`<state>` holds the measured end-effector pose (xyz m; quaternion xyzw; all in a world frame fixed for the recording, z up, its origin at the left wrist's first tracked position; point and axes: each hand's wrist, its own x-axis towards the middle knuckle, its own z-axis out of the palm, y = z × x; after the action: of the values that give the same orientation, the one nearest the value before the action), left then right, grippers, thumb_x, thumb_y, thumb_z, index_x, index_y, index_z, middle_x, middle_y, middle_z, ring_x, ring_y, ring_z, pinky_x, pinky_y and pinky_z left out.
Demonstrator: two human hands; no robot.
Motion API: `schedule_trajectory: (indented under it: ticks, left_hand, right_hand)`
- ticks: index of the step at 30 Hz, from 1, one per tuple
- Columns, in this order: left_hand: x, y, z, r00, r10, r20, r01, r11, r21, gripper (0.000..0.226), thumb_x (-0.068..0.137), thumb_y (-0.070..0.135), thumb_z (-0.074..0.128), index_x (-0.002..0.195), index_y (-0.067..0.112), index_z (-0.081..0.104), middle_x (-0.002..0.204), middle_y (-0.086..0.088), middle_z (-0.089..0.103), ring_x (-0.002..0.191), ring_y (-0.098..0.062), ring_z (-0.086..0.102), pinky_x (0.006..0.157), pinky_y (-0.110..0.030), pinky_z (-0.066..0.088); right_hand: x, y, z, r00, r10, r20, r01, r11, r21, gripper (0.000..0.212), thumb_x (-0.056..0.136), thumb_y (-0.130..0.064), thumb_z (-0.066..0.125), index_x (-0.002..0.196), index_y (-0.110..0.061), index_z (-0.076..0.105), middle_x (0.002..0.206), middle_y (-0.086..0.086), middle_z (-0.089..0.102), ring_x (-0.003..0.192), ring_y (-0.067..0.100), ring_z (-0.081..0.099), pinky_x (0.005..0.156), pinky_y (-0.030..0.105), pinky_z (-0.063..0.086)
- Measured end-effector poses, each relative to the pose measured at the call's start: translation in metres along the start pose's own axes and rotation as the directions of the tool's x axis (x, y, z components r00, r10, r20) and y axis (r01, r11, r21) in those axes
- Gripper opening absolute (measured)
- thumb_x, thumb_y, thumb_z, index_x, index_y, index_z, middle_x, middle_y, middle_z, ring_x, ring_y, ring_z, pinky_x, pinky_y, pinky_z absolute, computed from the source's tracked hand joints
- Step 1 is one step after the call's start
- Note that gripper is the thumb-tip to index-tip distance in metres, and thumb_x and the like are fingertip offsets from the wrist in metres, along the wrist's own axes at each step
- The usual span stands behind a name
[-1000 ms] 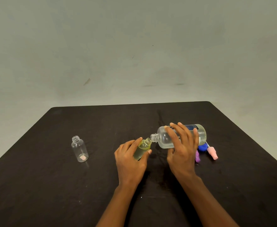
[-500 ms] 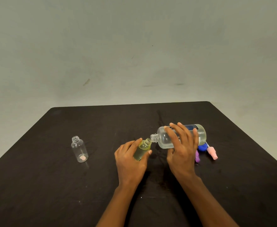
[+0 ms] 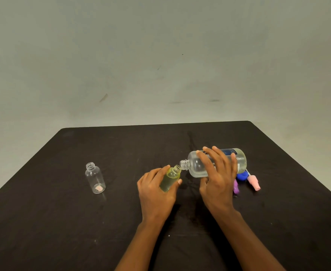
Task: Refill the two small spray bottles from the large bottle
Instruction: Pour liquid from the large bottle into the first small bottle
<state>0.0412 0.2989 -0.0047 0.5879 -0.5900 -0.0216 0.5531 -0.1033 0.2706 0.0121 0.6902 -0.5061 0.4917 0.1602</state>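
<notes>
My right hand grips the large clear bottle, which lies tipped almost level with its open neck pointing left. That neck touches the mouth of a small bottle holding yellowish liquid. My left hand holds this small bottle tilted toward the large one. A second small clear bottle stands upright and uncapped at the left, apart from both hands, with a pale spot at its bottom.
On the black table, to the right behind my right hand, lie a pink spray cap, a purple spray cap and a blue cap. A plain pale wall rises beyond the table's far edge.
</notes>
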Motion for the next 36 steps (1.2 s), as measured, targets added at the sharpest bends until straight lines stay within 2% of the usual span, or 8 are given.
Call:
schedule_trajectory:
  ticks: [7, 12, 19, 24, 36]
  left_hand:
    - [-0.0002, -0.0003, -0.0003, 1.000, 0.002, -0.001, -0.002, 1.000, 0.006, 0.044, 0.063, 0.025, 0.087, 0.104, 0.019, 0.071, 0.095, 0.014, 0.066, 0.088, 0.000, 0.055, 0.090, -0.026, 0.034]
    - [-0.0004, -0.0004, -0.0006, 1.000, 0.003, 0.000, -0.003, 1.000, 0.013, 0.044, 0.063, 0.025, 0.087, 0.104, 0.018, 0.071, 0.095, 0.013, 0.067, 0.088, -0.002, 0.057, 0.090, -0.027, 0.035]
    - [-0.0007, -0.0004, -0.0004, 1.000, -0.004, -0.003, 0.004, 1.000, 0.007, 0.044, 0.063, 0.026, 0.087, 0.104, 0.019, 0.071, 0.096, 0.014, 0.066, 0.089, -0.001, 0.056, 0.091, -0.023, 0.032]
    - [-0.0003, 0.0000, -0.0002, 1.000, 0.002, -0.006, -0.002, 1.000, 0.011, 0.044, 0.063, 0.025, 0.087, 0.104, 0.018, 0.071, 0.095, 0.013, 0.066, 0.088, -0.001, 0.056, 0.091, -0.026, 0.034]
    - [-0.0001, 0.0007, -0.0012, 1.000, 0.004, -0.002, -0.004, 1.000, 0.018, 0.044, 0.063, 0.025, 0.087, 0.104, 0.018, 0.071, 0.096, 0.013, 0.067, 0.088, -0.002, 0.056, 0.091, -0.024, 0.033]
  right_hand:
    - [0.0007, -0.0004, 0.0001, 1.000, -0.013, -0.012, 0.013, 1.000, 0.019, 0.078, 0.053, 0.023, 0.069, 0.120, -0.015, 0.055, 0.122, 0.012, 0.061, 0.126, 0.025, 0.042, 0.112, 0.050, 0.017]
    - [0.0007, -0.0005, -0.0003, 1.000, -0.012, -0.004, 0.012, 1.000, 0.026, 0.082, 0.053, 0.023, 0.070, 0.122, -0.018, 0.051, 0.123, 0.012, 0.061, 0.126, 0.025, 0.041, 0.113, 0.049, 0.016]
    - [0.0001, -0.0008, -0.0003, 1.000, -0.006, -0.009, 0.006, 1.000, 0.027, 0.080, 0.053, 0.024, 0.068, 0.120, -0.016, 0.054, 0.123, 0.011, 0.061, 0.126, 0.024, 0.041, 0.113, 0.050, 0.017]
    - [-0.0001, -0.0008, 0.0002, 1.000, 0.001, -0.006, -0.001, 1.000, 0.011, 0.072, 0.053, 0.025, 0.068, 0.116, -0.009, 0.064, 0.122, 0.011, 0.061, 0.126, 0.024, 0.042, 0.112, 0.052, 0.018]
    - [0.0003, -0.0013, -0.0005, 1.000, 0.007, -0.004, -0.007, 1.000, 0.005, 0.070, 0.053, 0.024, 0.068, 0.115, -0.008, 0.065, 0.122, 0.012, 0.062, 0.126, 0.024, 0.041, 0.112, 0.051, 0.018]
